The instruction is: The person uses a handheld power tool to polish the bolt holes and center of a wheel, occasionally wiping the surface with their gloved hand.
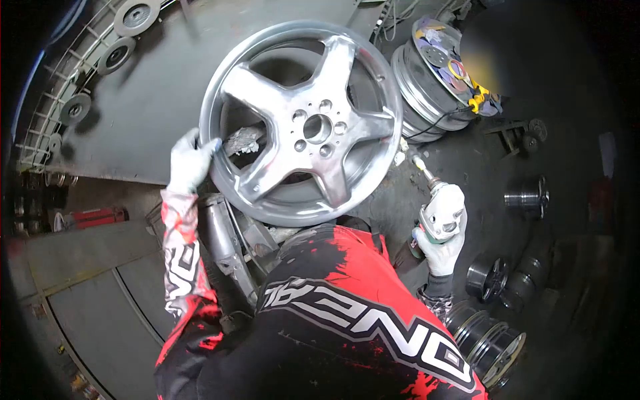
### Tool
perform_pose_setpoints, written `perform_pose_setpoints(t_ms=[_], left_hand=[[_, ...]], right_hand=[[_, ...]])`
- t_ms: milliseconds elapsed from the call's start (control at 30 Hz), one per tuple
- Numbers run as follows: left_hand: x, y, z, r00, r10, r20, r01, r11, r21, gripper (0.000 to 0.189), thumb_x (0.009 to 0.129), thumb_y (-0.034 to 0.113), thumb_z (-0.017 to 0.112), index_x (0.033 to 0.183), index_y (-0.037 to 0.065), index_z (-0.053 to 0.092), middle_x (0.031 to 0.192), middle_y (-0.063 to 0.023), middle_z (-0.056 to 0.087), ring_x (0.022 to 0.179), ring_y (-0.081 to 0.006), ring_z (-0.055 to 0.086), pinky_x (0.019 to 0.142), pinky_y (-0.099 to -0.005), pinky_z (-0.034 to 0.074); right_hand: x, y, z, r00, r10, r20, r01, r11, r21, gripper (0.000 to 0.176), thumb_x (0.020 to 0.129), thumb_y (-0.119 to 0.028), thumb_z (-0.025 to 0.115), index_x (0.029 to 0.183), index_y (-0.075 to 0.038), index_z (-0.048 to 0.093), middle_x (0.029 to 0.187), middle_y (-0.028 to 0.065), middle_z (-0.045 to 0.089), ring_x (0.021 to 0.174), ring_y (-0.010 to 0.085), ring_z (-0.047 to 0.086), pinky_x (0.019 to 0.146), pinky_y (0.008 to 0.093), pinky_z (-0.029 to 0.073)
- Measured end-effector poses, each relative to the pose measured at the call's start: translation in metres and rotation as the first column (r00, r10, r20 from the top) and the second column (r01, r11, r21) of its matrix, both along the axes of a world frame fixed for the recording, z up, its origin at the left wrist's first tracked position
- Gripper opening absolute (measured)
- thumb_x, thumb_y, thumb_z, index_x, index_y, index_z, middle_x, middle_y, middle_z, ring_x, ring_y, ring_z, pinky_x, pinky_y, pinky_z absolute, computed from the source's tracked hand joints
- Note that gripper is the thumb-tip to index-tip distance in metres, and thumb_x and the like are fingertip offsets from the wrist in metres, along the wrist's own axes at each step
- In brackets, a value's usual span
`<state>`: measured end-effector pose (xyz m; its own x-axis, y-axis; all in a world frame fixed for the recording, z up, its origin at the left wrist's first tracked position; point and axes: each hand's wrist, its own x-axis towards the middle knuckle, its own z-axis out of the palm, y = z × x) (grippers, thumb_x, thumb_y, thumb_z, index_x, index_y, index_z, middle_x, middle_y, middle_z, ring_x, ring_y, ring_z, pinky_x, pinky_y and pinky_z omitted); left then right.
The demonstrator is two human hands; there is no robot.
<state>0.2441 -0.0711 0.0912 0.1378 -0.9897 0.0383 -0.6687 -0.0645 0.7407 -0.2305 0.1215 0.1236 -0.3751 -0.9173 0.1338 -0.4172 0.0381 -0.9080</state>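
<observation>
A bare-metal five-spoke alloy wheel (267, 127) lies face up in front of me, with a shiny rim and a round centre bore. My left hand (189, 163), in a whitish glove, grips the rim's left edge. Off to the right of the wheel, my gloved right hand (443, 250) is wrapped round a power grinder (443, 213). From the grinder a slim shaft with a small pale tip (419, 162) points up toward the wheel, apart from the rim. Part of the grinder's body is hidden by my fingers.
Behind the wheel on the right, stacked rims (427, 87) carry sanding discs and a yellow tool (477, 99). Buffing wheels (116, 55) hang on a rack at the upper left. More rims (490, 343) stand at the lower right. A red object (99, 217) lies at left.
</observation>
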Motion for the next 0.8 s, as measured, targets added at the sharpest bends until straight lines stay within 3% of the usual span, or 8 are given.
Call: perform_pose_setpoints(t_ms=[133,267,333,467,533,667,733,800], left_hand=[[0.005,-0.06,0.033,0.966,-0.142,0.217,0.147,0.989,-0.006,0.039,0.076,0.031,0.076,0.099,0.001,0.067,0.089,-0.0194,0.068,0.08,-0.0328,0.065,0.077,-0.0397,0.051],[-0.009,-0.105,0.047,0.953,-0.203,0.225,0.212,0.977,-0.013,0.036,0.075,0.032,0.076,0.092,0.002,0.065,0.079,-0.0174,0.064,0.073,-0.0309,0.061,0.073,-0.04,0.049],[-0.019,-0.102,0.05,0.957,-0.184,0.226,0.189,0.982,-0.001,0.035,0.075,0.032,0.076,0.091,0.003,0.065,0.077,-0.0173,0.063,0.071,-0.031,0.059,0.072,-0.0398,0.049],[-0.036,-0.072,0.046,0.957,0.11,0.268,-0.081,0.99,-0.119,0.033,0.078,0.036,0.076,0.09,0.007,0.067,0.074,-0.0132,0.061,0.073,-0.0311,0.061,0.073,-0.0402,0.05],[-0.051,-0.053,0.041,0.905,0.331,0.266,-0.048,0.703,-0.71,0.026,0.082,0.031,0.075,0.087,0.007,0.067,0.077,-0.0105,0.061,0.074,-0.0296,0.062,0.073,-0.0391,0.05],[-0.105,0.032,0.056,0.984,0.145,-0.104,-0.177,0.86,-0.479,0.011,0.088,0.013,0.069,0.094,0.004,0.067,0.086,-0.0104,0.065,0.08,-0.0212,0.064,0.076,-0.0321,0.049],[-0.135,0.073,0.036,0.962,0.021,-0.271,-0.036,0.998,-0.051,0.011,0.09,0.012,0.067,0.097,0.004,0.067,0.09,-0.0097,0.067,0.083,-0.0163,0.063,0.077,-0.0312,0.049],[-0.16,0.094,-0.004,0.833,-0.201,-0.515,0.284,0.955,0.088,0.016,0.092,0.012,0.066,0.105,0.003,0.067,0.099,-0.0078,0.067,0.09,-0.0141,0.063,0.081,-0.0303,0.05]], right_hand=[[0.017,-0.004,0.019,0.996,0.094,-0.01,-0.094,0.995,-0.044,0.102,0.06,-0.008,0.089,0.146,-0.002,0.034,0.137,0.0158,0.051,0.125,0.0243,0.053,0.105,0.0376,0.044],[0.022,-0.011,0.029,0.991,0.136,-0.005,-0.136,0.989,0.056,0.106,0.057,-0.009,0.092,0.146,-0.002,0.034,0.14,0.0175,0.049,0.128,0.0258,0.051,0.107,0.0389,0.043],[0.024,-0.018,0.03,0.985,0.167,0.046,-0.17,0.982,0.08,0.106,0.056,-0.008,0.092,0.145,-0.002,0.035,0.141,0.0173,0.049,0.128,0.0259,0.051,0.108,0.0391,0.043],[0.034,-0.038,0.023,0.969,0.245,0.026,-0.246,0.965,0.087,0.104,0.057,-0.005,0.092,0.145,-0.002,0.035,0.142,0.017,0.049,0.129,0.0261,0.051,0.107,0.0395,0.043],[0.031,-0.053,0.011,0.944,0.316,0.092,-0.322,0.945,0.063,0.104,0.058,-0.005,0.091,0.145,-0.003,0.034,0.141,0.0174,0.049,0.129,0.026,0.051,0.107,0.0395,0.044],[0.032,-0.074,0.006,0.898,0.431,0.094,-0.438,0.896,0.079,0.102,0.06,-0.007,0.09,0.145,-0.004,0.034,0.138,0.0165,0.052,0.127,0.0258,0.052,0.106,0.0393,0.044],[0.031,-0.084,0.004,0.872,0.484,0.071,-0.489,0.869,0.081,0.1,0.061,-0.008,0.09,0.145,-0.004,0.035,0.137,0.0169,0.053,0.127,0.0256,0.053,0.106,0.0388,0.045],[0.027,-0.094,0.0,0.822,0.558,0.113,-0.568,0.816,0.108,0.099,0.062,-0.008,0.089,0.145,-0.005,0.036,0.136,0.017,0.056,0.126,0.0251,0.055,0.104,0.0383,0.047]])
